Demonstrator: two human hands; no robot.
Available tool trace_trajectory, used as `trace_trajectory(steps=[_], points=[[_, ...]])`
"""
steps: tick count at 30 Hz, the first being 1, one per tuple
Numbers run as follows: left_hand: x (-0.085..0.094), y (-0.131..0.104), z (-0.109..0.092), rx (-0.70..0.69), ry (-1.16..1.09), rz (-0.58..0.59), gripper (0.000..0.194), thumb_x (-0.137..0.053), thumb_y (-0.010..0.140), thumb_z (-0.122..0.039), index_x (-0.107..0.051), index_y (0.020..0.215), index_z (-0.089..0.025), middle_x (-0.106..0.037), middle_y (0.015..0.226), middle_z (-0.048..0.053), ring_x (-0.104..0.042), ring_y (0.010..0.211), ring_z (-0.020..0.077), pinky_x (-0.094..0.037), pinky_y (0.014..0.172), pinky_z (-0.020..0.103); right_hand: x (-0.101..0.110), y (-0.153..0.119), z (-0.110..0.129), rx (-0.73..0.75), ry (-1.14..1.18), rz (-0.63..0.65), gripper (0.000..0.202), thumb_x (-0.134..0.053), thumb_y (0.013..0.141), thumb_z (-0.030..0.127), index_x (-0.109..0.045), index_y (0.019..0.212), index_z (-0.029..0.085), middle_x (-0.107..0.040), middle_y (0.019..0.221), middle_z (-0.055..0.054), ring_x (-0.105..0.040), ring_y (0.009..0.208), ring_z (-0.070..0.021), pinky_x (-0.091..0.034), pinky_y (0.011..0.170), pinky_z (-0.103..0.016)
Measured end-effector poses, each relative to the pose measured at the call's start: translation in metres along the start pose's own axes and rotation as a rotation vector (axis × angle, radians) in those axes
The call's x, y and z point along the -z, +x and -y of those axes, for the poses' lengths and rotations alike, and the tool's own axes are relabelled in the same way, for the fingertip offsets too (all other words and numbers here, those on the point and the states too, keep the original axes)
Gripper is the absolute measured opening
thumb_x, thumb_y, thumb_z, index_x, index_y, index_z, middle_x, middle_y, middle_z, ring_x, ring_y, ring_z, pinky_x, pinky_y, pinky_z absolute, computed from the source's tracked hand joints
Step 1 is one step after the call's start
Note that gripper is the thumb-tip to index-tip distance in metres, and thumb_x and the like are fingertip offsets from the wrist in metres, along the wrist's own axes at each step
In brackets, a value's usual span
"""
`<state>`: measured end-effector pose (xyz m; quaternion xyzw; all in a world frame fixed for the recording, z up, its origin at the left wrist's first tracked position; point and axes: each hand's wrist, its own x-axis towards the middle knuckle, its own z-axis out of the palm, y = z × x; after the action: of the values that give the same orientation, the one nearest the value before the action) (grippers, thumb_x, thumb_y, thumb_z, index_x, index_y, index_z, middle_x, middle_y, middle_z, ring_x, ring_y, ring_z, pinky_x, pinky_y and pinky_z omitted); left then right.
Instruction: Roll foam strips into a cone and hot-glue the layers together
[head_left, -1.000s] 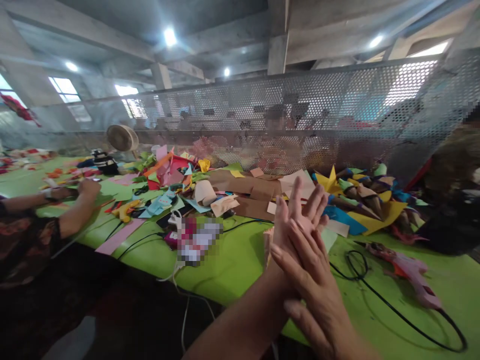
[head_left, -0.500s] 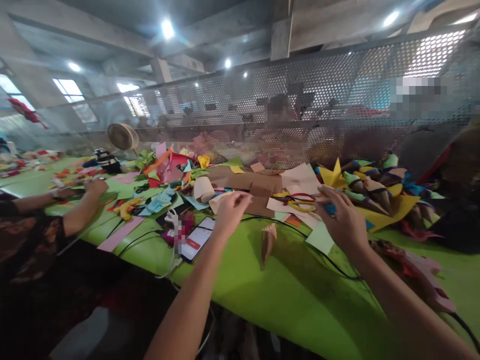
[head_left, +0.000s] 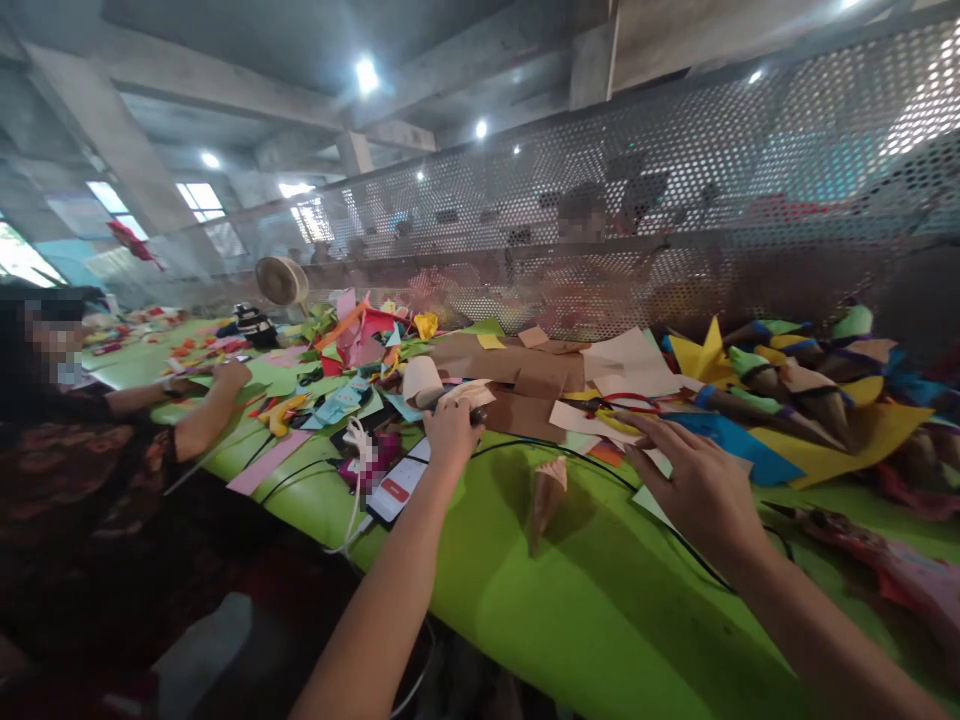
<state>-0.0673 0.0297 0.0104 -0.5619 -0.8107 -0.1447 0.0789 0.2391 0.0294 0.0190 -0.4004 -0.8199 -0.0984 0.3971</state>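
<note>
My left hand (head_left: 452, 432) is closed, knuckles up, beside the rolled cream paper (head_left: 422, 380). A small dark end shows at its fingertips, but I cannot make out what it is. With fingers stretched and slightly apart, my right hand (head_left: 694, 485) hovers palm down near the red-and-yellow-handled scissors (head_left: 626, 408); nothing shows in it. Between the hands, a brown paper cone (head_left: 547, 500) with a peach top lies on the green tabletop (head_left: 525, 620). Just past my right hand rest a blue sheet (head_left: 742, 445) and several brown cones (head_left: 814, 400).
A phone (head_left: 401, 485) lies by my left wrist, with cables around it. On the right is a pink glue gun (head_left: 877, 560). Paper scraps (head_left: 630, 360) lie along the perforated metal screen (head_left: 480, 230). A co-worker's arm (head_left: 206, 410) reaches in from the left.
The view has swung left. My left hand has turned knuckles up, and its fingers have curled. The right hand's fingers have straightened, and a blue-ended cone shows uncovered beyond them.
</note>
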Motion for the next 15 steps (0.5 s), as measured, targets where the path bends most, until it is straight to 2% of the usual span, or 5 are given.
trace_trajectory(steps=[4, 8, 15], points=[[-0.009, 0.005, -0.001, -0.040, 0.001, -0.011, 0.033, -0.065, 0.087, -0.038, -0.065, 0.117, -0.025, -0.069, 0.120, 0.015, -0.053, 0.122, 0.0342, -0.036, 0.100, 0.052, -0.001, 0.000, -0.004, -0.027, -0.019, -0.029, 0.032, -0.053, 0.096, 0.029, -0.066, 0.124, 0.021, -0.077, 0.103, -0.006, -0.073, 0.088, -0.0244, -0.052, 0.072, -0.033], [-0.017, 0.011, -0.002, -0.044, -0.050, -0.018, 0.031, -0.064, 0.087, -0.041, -0.066, 0.112, -0.023, -0.068, 0.117, 0.018, -0.051, 0.123, 0.0379, -0.033, 0.100, 0.055, -0.001, 0.001, -0.004, -0.044, -0.009, -0.023, 0.030, -0.055, 0.095, 0.027, -0.067, 0.122, 0.019, -0.076, 0.102, -0.006, -0.073, 0.084, -0.0228, -0.051, 0.072, -0.031], [-0.021, 0.015, -0.001, 0.046, -0.278, -0.053, 0.024, -0.061, 0.085, -0.024, -0.064, 0.108, -0.021, -0.069, 0.114, 0.019, -0.052, 0.123, 0.0399, -0.026, 0.105, 0.056, -0.001, 0.001, -0.004, -0.069, -0.019, -0.017, 0.031, -0.056, 0.094, 0.026, -0.067, 0.122, 0.020, -0.076, 0.106, -0.005, -0.073, 0.083, -0.0231, -0.050, 0.068, -0.031]])
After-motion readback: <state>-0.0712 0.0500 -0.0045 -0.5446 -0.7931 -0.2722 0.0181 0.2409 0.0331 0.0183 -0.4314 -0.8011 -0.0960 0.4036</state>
